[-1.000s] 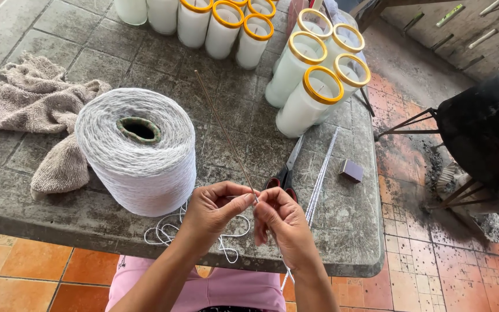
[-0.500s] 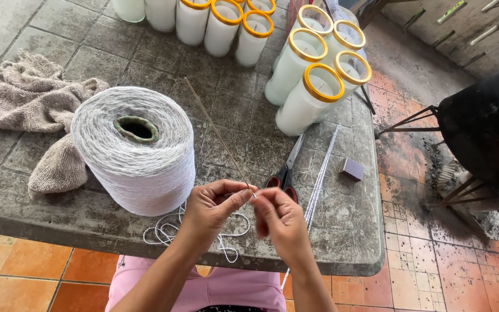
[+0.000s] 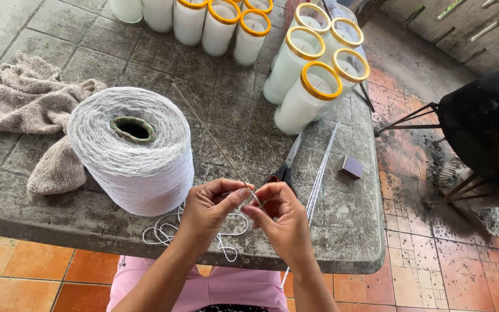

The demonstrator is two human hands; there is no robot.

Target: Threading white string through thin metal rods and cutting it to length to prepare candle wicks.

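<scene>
Left hand: the left hand (image 3: 210, 209) is closed in a pinch, thumb and forefinger nipping the near end of a thin rod (image 3: 215, 141), with white string (image 3: 166, 232) at the same spot.
Right hand: the right hand (image 3: 281, 222) is curled, fingertips meeting the left hand's at the rod's near end; it seems to grip the string there, though the exact hold is too small to tell.
Rod: it slants from the fingertips up and away to the far left, its far end above the table (image 3: 226, 98), apart from everything else.
String: loose loops hang over the table's near edge just below the left hand, beside the big spool (image 3: 132, 151) to the near left.
Risk, string: the fine end could slip off the rod, since both pinches share one tiny spot.
Risk, loops: the slack could snag on the table edge and tug the work.
Risk, rod tip: a swing to the far right could knock the glass candles (image 3: 307, 95).
Nearby: scissors (image 3: 287, 166) lie just beyond the right hand.
</scene>
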